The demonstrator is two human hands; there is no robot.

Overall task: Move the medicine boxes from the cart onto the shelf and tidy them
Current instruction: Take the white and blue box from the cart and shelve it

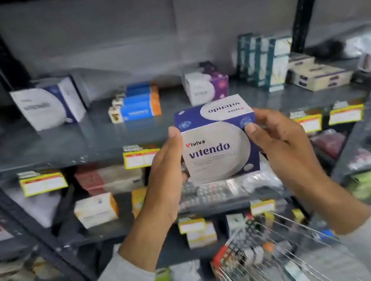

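Both hands clamp one Vitendo box (218, 149) btwn them: left hand (166, 176) on its left edge w/ thumb at the top corner, right hand (282, 145) on its right edge. Box is upright, front toward camera, in the air just near of the grey shelf (56, 143). Wire cart (262, 258) sits below right. Matching box (49, 105) stands far left on that shelf, blue-orange boxes (138, 102) mid.

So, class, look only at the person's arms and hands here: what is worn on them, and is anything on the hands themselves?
Both arms wear long, light grey sleeves of a finely ribbed or striped fabric, ending at the wrists. The left hand and right hand are bare: no gloves, and no rings, watch or bracelets show. The fingernails look short and plain.
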